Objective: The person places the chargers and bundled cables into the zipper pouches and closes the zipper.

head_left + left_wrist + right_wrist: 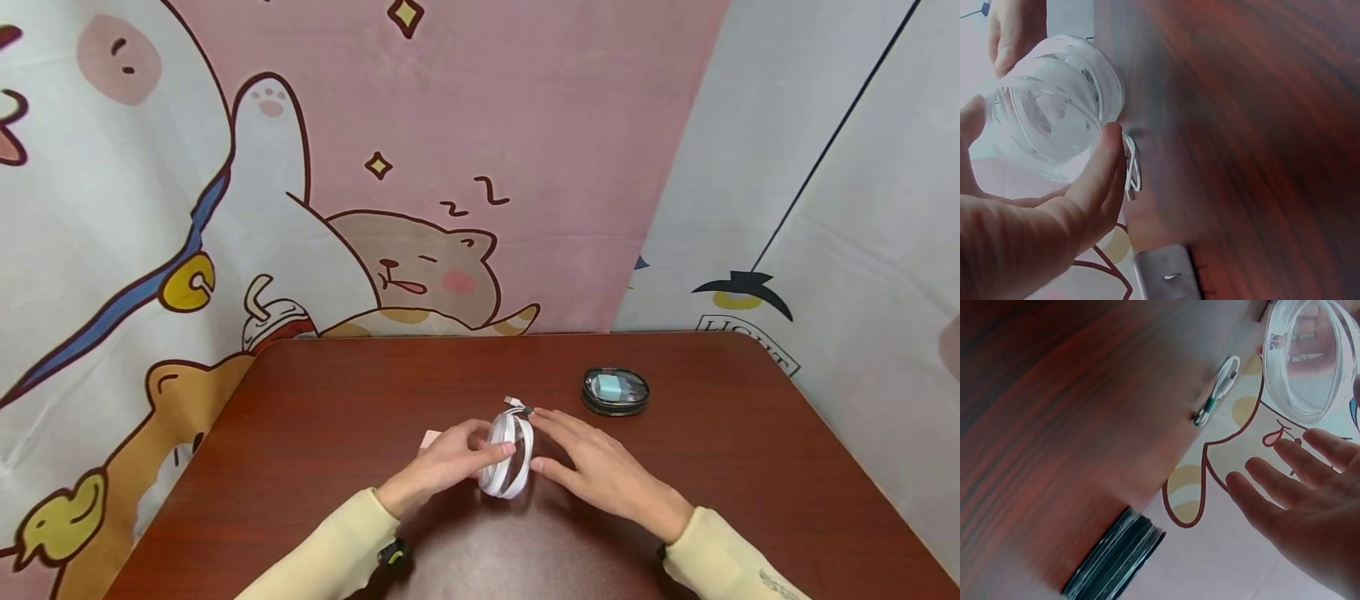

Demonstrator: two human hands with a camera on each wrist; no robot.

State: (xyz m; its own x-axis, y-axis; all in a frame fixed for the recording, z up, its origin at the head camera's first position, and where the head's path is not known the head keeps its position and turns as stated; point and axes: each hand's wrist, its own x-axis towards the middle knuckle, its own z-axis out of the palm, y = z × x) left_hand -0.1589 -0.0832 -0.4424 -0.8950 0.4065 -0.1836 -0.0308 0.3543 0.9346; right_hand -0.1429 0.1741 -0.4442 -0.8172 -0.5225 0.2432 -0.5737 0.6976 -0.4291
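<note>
My left hand (453,458) grips a clear oval case with white edging (495,479), its thumb across the front and its fingers around the far side. The case is held on edge above the table and looks see-through in the left wrist view. To its right is my right hand (607,467), fingers spread and nearly straight; a gap shows between them and the case in the right wrist view. Just behind the case lies a white cable (1225,384), folded into a bundle with a green tie. A pale plug adapter (1166,275) lies beyond my left hand, partly hidden in the head view.
A black-rimmed clear case (617,392) with a light blue item inside stands at the back right of the dark red-brown table (337,392). A cartoon-printed cloth (562,167) hangs behind the table's far edge.
</note>
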